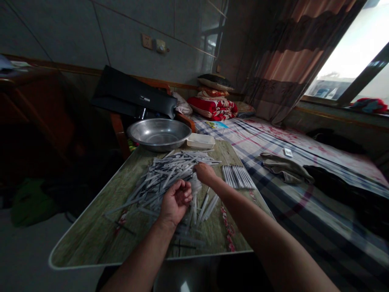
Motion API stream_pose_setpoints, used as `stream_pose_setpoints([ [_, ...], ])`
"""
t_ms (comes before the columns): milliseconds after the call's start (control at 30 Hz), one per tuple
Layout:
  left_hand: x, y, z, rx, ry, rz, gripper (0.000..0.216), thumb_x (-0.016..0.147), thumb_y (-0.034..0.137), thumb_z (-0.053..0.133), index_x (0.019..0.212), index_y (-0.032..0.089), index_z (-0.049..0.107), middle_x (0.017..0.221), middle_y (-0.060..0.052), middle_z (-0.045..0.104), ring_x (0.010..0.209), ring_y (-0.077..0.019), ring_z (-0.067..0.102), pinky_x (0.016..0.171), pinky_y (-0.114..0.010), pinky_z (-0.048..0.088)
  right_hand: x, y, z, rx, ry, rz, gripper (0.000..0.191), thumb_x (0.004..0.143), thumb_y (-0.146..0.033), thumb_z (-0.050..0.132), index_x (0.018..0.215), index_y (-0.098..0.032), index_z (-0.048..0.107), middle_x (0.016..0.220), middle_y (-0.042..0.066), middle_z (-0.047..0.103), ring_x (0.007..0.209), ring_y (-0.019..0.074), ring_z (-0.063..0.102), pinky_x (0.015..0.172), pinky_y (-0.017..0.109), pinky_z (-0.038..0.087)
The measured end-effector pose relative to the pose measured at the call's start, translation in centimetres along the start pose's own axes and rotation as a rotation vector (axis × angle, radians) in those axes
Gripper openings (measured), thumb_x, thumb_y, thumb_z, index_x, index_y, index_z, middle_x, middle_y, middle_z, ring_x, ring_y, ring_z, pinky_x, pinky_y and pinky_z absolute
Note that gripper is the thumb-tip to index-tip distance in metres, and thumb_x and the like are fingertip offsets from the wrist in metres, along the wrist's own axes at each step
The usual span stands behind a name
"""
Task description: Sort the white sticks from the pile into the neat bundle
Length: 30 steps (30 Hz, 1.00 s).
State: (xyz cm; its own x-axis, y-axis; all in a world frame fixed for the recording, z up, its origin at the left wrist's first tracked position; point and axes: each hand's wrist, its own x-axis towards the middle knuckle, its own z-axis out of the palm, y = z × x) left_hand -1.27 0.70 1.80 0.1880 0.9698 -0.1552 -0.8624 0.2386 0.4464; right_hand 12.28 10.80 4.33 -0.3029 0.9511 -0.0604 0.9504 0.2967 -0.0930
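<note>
1. On my feed, the left hand sits low at the near side of the heap, wrist bent up, palm turned inward, fingers curled loosely toward the palm; whether they hold anything, I can't tell.
2. Over to the right hand: forearm stretched long across the table from the near right, knuckles up, fingertips narrowed together at the heap's right edge. A stick between them? I can't tell from here.
3. There's the heap of slender pale sticks, tangled mid-table, left of and beyond my hands.
4. Right of the right hand, a neat row of sticks lies side by side.
5. Behind the heap: metal basin, shallow plastic tray just beside it.
</note>
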Motion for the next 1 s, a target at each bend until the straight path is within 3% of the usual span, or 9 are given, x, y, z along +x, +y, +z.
stream_pose_setpoints([
  [467,0.1,0.1,0.0,-0.026,0.034,0.046,0.022,0.064,0.021,0.069,0.060,0.016,0.048,0.063,0.001,0.056,0.045,-0.0051,0.040,0.039,-0.016,0.028,2.1,1.1,0.4,-0.014,-0.047,0.054,0.029,0.087,-0.012,0.047,0.103,-0.009,0.071,0.105,0.021,0.070,0.099,0.0267,0.066,0.082,0.032,0.048],
  [700,0.1,0.2,0.0,-0.045,0.019,0.066,0.023,0.063,0.020,0.068,0.057,0.016,0.045,0.058,0.003,0.051,0.040,-0.0041,0.035,0.038,-0.016,0.027,2.0,0.9,0.5,0.071,0.008,-0.056,0.030,0.087,-0.017,0.048,0.106,-0.016,0.071,0.104,0.008,0.073,0.097,0.0193,0.066,0.081,0.023,0.044],
  [867,0.1,0.1,0.1,-0.015,0.000,0.054,0.025,0.064,0.021,0.067,0.057,0.017,0.043,0.057,0.004,0.049,0.039,-0.0039,0.035,0.037,-0.015,0.026,2.7,-0.3,0.8,0.075,0.037,-0.105,0.038,0.087,-0.011,0.043,0.116,-0.020,0.067,0.114,0.010,0.068,0.105,0.0205,0.062,0.085,0.026,0.044],
  [1000,0.2,-0.2,0.0,0.056,0.048,0.029,0.026,0.063,0.023,0.068,0.059,0.016,0.044,0.057,0.004,0.052,0.038,-0.0024,0.034,0.036,-0.014,0.024,3.1,-1.0,0.9,0.053,0.002,-0.144,0.044,0.085,-0.008,0.045,0.119,-0.027,0.066,0.122,0.010,0.062,0.098,0.0214,0.064,0.080,0.028,0.046],
])
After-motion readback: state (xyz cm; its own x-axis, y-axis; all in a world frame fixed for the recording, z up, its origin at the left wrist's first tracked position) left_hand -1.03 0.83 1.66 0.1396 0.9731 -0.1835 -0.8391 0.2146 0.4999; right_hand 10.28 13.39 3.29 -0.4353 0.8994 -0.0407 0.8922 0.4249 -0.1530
